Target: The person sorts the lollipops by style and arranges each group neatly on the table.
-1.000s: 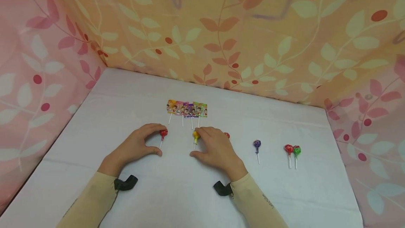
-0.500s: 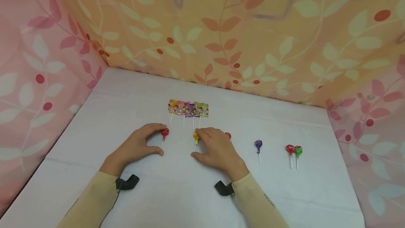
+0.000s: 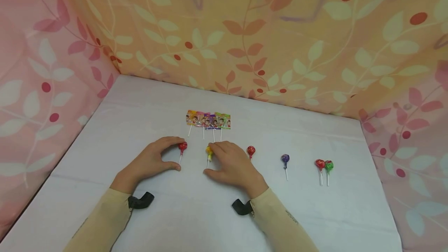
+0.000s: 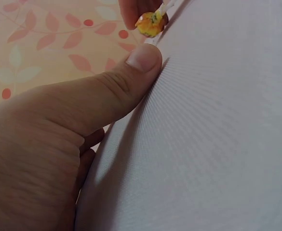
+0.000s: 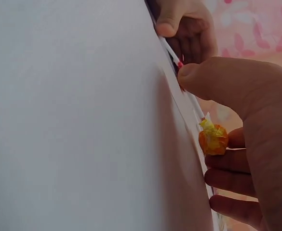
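Note:
My left hand (image 3: 175, 154) curls round a red lollipop (image 3: 182, 147) on the white table (image 3: 196, 213): its forefinger is at the head and its thumb (image 4: 141, 60) is by the stick's end. My right hand (image 3: 210, 160) holds a yellow lollipop (image 3: 209, 151) the same way, fingers at the head (image 5: 213, 138) and thumb (image 5: 194, 77) beside the stick. The two lollipops lie close together, sticks pointing toward me. In the left wrist view, the yellow lollipop (image 4: 149, 25) shows just past my left thumb.
A row of flat wrapped lollipops (image 3: 208, 120) lies behind the hands. To the right lie another red lollipop (image 3: 251, 151), a purple one (image 3: 285, 159), and a red (image 3: 320, 163) and green (image 3: 328, 165) pair. Patterned cloth walls (image 3: 245, 42) enclose the table.
My right hand has slid left with the yellow lollipop, nearer the red one. That uncovered the red lollipop to its right. The left hand has stayed put.

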The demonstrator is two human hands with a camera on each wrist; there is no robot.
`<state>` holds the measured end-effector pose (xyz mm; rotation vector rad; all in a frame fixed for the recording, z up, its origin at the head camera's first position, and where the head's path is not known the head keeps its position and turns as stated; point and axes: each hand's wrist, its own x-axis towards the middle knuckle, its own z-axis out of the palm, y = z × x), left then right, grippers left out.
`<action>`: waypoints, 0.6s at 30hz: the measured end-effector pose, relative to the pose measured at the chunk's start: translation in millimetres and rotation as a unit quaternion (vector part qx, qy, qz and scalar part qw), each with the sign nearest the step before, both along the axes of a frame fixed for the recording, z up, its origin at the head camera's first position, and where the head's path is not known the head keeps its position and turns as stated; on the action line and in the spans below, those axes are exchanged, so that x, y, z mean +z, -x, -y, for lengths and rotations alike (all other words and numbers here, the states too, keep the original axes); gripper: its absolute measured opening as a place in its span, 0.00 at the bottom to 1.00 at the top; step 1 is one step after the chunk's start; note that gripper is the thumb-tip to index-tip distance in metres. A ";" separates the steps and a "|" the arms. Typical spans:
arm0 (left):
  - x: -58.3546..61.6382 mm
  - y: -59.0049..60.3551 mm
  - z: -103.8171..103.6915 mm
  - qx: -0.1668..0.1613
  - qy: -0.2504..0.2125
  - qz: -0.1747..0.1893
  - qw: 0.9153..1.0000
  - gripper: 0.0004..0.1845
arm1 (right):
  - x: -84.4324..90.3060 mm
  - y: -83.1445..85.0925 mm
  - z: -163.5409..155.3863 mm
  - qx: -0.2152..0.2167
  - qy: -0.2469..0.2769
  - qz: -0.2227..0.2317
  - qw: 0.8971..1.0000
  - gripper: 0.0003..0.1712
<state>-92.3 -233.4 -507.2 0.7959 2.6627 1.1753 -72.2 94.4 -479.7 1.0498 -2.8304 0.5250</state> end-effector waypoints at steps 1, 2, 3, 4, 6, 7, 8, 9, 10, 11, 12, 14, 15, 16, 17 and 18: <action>-0.1 0.2 -0.3 -0.002 -0.002 0.000 1.000 0.49 | -0.2 0.7 2.8 0.003 -0.001 -0.001 1.000 0.46; -0.3 0.4 -0.5 -0.004 -0.003 -0.002 1.000 0.49 | -0.5 1.6 5.4 0.005 -0.001 -0.002 1.000 0.46; -0.2 0.5 -0.7 -0.006 -0.005 -0.003 1.000 0.48 | -1.0 2.7 8.1 0.007 -0.001 -0.003 1.000 0.46; -0.3 0.7 -1.0 -0.007 -0.006 -0.005 1.000 0.48 | -1.4 3.5 10.7 0.009 -0.002 -0.004 1.000 0.46; -0.4 0.6 -1.0 -0.009 -0.008 -0.010 1.000 0.48 | -1.5 5.0 15.8 0.012 -0.001 -0.007 1.000 0.46; -0.4 0.5 -1.0 -0.009 -0.009 -0.013 1.000 0.48 | -1.7 6.0 18.3 0.013 -0.002 -0.008 1.000 0.46; -0.4 0.4 -0.8 -0.010 -0.010 -0.015 1.000 0.48 | -1.9 6.9 20.7 0.014 -0.002 -0.009 1.000 0.46; -0.3 0.1 -0.7 -0.011 -0.012 -0.015 1.000 0.48 | -2.1 7.7 23.0 0.016 -0.004 -0.010 1.000 0.46; -0.2 -0.1 -0.5 -0.011 -0.012 -0.014 1.000 0.48 | -2.0 8.4 25.3 0.017 -0.004 -0.011 1.000 0.46; 0.0 -0.3 -0.4 -0.012 -0.012 -0.014 1.000 0.48 | -2.2 9.3 27.7 0.019 -0.006 -0.014 1.000 0.46; 0.1 -0.5 -0.3 -0.012 -0.012 -0.013 1.000 0.48 | -2.4 10.1 29.9 0.019 -0.008 -0.016 1.000 0.46; 0.9 -0.9 -0.8 -0.013 -0.015 -0.011 1.000 0.48 | -2.6 11.3 33.9 0.020 -0.012 -0.022 0.999 0.45; 1.4 -1.2 -1.0 -0.014 -0.015 -0.011 1.000 0.48 | -3.1 11.8 35.6 0.021 -0.013 -0.025 0.999 0.45; 2.0 -1.4 -1.2 -0.015 -0.017 -0.011 1.000 0.48 | -3.4 12.2 37.2 0.021 -0.015 -0.027 0.999 0.44; 2.3 -1.4 -1.3 -0.015 -0.017 -0.011 1.000 0.48 | -3.6 12.5 38.5 0.021 -0.018 -0.030 0.999 0.44; 2.3 -1.5 -1.5 -0.016 -0.018 -0.011 1.000 0.48 | -3.6 12.7 39.8 0.021 -0.020 -0.033 0.999 0.44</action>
